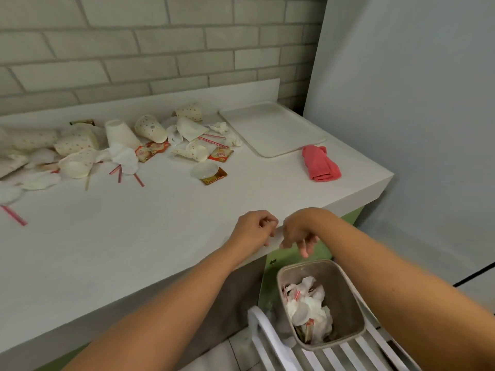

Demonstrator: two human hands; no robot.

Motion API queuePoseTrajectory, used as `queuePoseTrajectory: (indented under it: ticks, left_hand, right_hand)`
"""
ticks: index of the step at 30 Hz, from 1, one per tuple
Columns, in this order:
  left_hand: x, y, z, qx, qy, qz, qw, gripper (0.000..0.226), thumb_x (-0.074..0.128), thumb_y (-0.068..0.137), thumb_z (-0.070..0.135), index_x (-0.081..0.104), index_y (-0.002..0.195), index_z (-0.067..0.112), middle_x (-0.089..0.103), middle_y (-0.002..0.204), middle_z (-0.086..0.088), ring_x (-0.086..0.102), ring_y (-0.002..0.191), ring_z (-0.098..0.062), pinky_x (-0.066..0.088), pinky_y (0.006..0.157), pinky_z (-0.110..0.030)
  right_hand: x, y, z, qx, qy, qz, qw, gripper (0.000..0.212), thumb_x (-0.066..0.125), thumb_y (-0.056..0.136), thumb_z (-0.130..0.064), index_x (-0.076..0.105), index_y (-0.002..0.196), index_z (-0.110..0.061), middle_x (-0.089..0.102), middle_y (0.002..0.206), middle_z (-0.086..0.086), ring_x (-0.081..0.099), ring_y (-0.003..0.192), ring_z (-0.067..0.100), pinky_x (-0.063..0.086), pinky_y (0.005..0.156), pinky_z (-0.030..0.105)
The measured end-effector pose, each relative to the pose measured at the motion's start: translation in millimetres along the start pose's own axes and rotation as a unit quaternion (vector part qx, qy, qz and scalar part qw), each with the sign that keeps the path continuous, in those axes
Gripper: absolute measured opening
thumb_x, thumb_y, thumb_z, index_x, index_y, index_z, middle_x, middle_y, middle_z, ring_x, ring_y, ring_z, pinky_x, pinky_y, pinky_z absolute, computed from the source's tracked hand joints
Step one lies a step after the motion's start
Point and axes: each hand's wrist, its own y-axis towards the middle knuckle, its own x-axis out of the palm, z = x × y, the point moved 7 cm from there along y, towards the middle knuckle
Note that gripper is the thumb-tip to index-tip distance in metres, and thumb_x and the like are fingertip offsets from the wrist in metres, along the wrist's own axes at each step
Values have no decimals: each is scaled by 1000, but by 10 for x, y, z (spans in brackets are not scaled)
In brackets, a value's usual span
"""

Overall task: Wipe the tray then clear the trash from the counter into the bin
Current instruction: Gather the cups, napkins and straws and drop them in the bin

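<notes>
– White things are counted first. One tray [270, 129] is seen lying flat at the upper right of the counter [160, 223]. One pink cloth [320, 164] is bunched up just beside its near corner.
– How much trash is counted?
– At least six paper cups [150, 128] are seen tipped over in the pile at the upper left. Four snack wrappers [219, 154], one round lid [203, 170] and at least six red-striped straws [14, 215] are counted too. Crumpled napkins [124, 156] are mixed in.
– Why only "at least"?
– The pile is cut off by the left edge of the frame. The things there are blurred and heaped on each other, so a full count cannot be made.
– And the bin?
– One bin [345, 298] is seen at the lower right, below the counter edge, set on white slats [334, 354]. Napkins and bits of straw are seen inside, and its bottom is hidden by them.
– What can be told about the hands?
– Two are seen. The left hand [254, 228] is curled at the counter edge, and it cannot be told whether something is pinched in it. The right hand [300, 234] is held above the bin with its fingers hanging down loose, and nothing is gripped by it.
</notes>
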Motion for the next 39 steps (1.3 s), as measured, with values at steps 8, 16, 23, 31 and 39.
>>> queuePoseTrajectory:
  ticks: [8, 16, 23, 31, 39]
  left_hand:
    - [-1287, -70, -409, -28, -10, 188, 982, 15, 53, 93, 20, 63, 102, 13, 57, 91, 2, 50, 76, -8, 37, 60, -9]
    - [-2433, -335, -1204, -88, 1, 254, 963, 8, 52, 92, 13, 60, 93, 13, 53, 81, 3, 49, 70, -8, 39, 59, -13]
    - [-3527, -653, -1938, -142, 15, 319, 937, 9, 51, 92, 9, 59, 91, 12, 48, 75, 8, 46, 68, -5, 33, 54, -10]
    - [-4416, -871, -2580, -175, 52, 380, 907, 17, 50, 90, 3, 64, 99, 3, 48, 104, -10, 55, 98, -22, 39, 78, -22]
    - [-5183, -824, -2960, -207, 209, 398, 869, 35, 55, 87, 8, 54, 121, 16, 38, 133, -8, 36, 119, -30, 37, 94, -38]
  right_hand:
    - [-639, -215, -1217, -89, -83, 139, 983, 31, 52, 94, -37, 56, 79, -10, 58, 61, 1, 45, 51, 12, 36, 52, 21]
    - [-799, -104, -2435, -179, -63, 191, 963, 29, 57, 91, -34, 63, 100, -7, 57, 70, 0, 52, 60, 15, 41, 59, 23]
    - [-833, 7, -3594, -229, -104, 179, 951, 19, 57, 90, -31, 57, 90, -12, 59, 80, 3, 54, 64, 19, 40, 60, 24]
    - [-897, 142, -4673, -284, -124, 210, 927, 23, 57, 90, -32, 64, 100, -13, 64, 109, 3, 61, 90, 19, 45, 74, 27]
    - [-1033, 317, -5306, -306, -97, 244, 915, 22, 55, 92, -28, 64, 104, -12, 61, 117, 3, 58, 106, 22, 41, 74, 27]
